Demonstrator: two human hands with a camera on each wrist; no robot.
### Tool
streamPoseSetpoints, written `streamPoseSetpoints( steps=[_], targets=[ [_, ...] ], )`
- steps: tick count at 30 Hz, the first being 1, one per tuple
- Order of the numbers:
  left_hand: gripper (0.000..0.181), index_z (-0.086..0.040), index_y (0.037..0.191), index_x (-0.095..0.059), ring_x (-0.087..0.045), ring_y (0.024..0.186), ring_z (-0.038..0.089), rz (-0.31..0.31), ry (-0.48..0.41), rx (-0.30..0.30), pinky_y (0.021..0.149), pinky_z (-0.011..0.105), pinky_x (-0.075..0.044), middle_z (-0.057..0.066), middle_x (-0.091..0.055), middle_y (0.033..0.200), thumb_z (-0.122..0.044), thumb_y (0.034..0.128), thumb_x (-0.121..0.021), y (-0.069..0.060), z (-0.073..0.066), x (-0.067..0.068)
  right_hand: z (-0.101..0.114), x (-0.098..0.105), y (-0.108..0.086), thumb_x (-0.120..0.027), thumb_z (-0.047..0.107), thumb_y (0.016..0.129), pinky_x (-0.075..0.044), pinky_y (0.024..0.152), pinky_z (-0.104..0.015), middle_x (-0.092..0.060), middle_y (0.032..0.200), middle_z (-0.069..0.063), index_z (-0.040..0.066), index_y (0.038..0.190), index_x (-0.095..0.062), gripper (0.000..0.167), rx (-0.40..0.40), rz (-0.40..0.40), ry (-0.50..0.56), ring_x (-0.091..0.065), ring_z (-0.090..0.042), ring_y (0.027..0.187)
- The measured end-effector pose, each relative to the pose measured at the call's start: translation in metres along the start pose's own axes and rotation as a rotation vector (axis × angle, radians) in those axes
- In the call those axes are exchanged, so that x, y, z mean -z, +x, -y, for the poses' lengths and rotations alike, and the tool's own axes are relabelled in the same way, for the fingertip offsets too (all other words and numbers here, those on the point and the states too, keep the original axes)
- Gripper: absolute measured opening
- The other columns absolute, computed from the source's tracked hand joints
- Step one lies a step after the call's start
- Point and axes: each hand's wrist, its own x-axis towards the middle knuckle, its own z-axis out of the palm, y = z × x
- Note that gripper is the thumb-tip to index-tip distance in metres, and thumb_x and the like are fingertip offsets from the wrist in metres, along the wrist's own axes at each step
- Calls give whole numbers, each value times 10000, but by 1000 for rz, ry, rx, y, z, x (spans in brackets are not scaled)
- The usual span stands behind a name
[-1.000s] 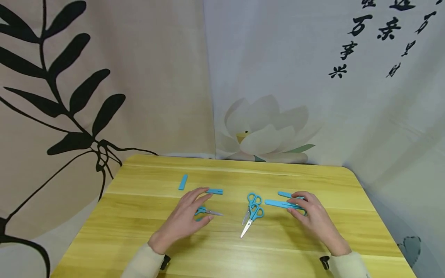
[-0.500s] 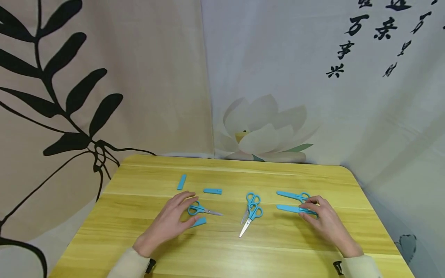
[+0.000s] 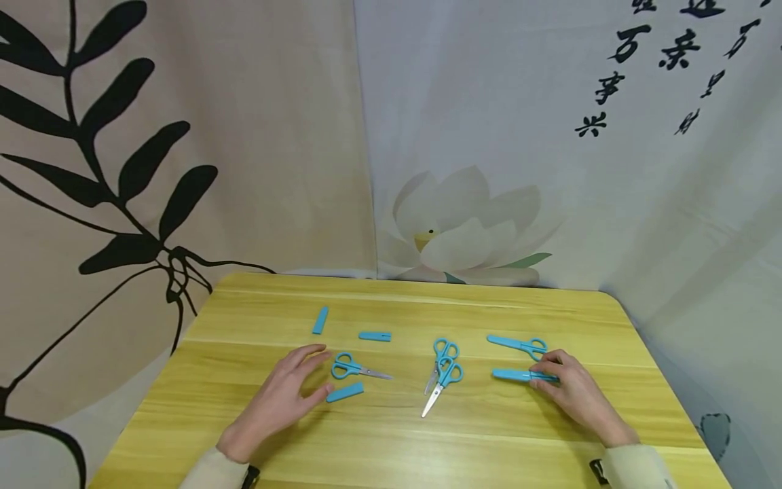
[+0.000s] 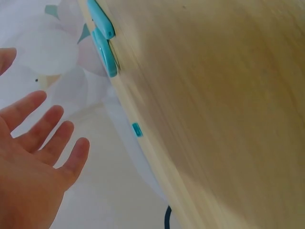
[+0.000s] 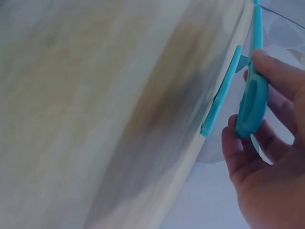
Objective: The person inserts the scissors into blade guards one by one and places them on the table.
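Observation:
My right hand (image 3: 577, 388) pinches the handle end of a pair of blue scissors (image 3: 514, 375), whose blade is covered by a blue sheath. In the right wrist view the thumb and fingertips hold these scissors (image 5: 252, 107) by the handle. Just behind lies another sheathed pair of scissors (image 3: 512, 343). My left hand (image 3: 275, 397) hovers with relaxed, spread fingers and holds nothing. Its thumb tip is by a loose blue sheath (image 3: 345, 392); whether they touch I cannot tell. Bare-bladed scissors (image 3: 349, 367) lie just right of its fingers.
Two overlapping bare-bladed scissors, a rear pair (image 3: 445, 348) and a front pair (image 3: 441, 389), lie mid-table. Farther back left are an angled blue sheath (image 3: 320, 320) and a sideways one (image 3: 375, 336). The wooden table (image 3: 391, 448) meets a printed curtain (image 3: 293, 136) behind.
My right hand has carried the sheathed scissors right and slightly nearer, away from the other sheathed pair. My left hand has drawn back leftward, uncovering the bare scissors and the near sheath.

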Motion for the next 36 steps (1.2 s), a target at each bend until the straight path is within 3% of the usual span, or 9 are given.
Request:
streamPoseSetpoints(
  steps=[21, 30, 36],
  targets=[
    [564, -68, 1404, -628, -529, 1323, 416, -10, -8, 8, 1038, 682, -436, 135, -530, 1489, -308, 923, -796, -1, 0, 0, -7, -7, 8, -828, 170, 894, -540, 923, -558, -647, 1166, -44, 169, 1043, -795, 152, -66, 136, 34, -636, -347, 1109],
    [566, -73, 1423, -610, -519, 1332, 415, -18, -26, 6, 1049, 679, -423, 148, -515, 1505, -333, 945, -765, 6, 4, 4, -2, -1, 4, -838, 205, 886, -538, 925, -577, -662, 1193, -102, 70, 1150, -761, 307, -79, 103, 17, -646, -369, 1109],
    [571, -47, 1421, -606, -515, 1332, 445, -46, -31, 20, 1042, 680, -426, 178, -498, 1518, -293, 935, -779, 9, 6, 7, 7, 6, 3, -815, 240, 916, -544, 907, -592, -663, 1227, -135, 34, 1199, -736, 359, -24, 62, 8, -650, -391, 1113]
  ],
)
